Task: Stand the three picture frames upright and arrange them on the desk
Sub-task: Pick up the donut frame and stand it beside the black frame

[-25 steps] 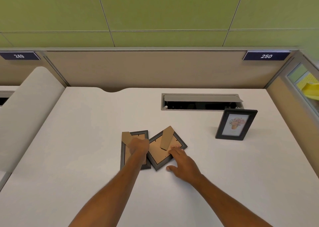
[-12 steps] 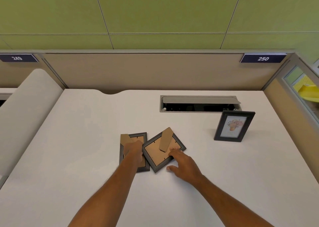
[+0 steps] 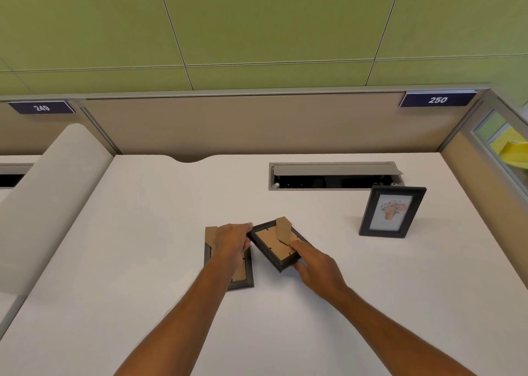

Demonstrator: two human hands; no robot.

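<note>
A face-down frame is seen lying under the left hand, whose curled fingers are closed on the left corner of a second frame, which is pinched at its near edge by thumb and forefinger of the right hand. Well beyond the right fingertips a third frame is stood upright on the desk: one is judged done, two left.

Left frame and middle frame sit backs up, side by side, mid desk. Left hand is over the left one, right hand at the middle one's near corner. 3rd frame stands off right, before the cable hatch.
</note>
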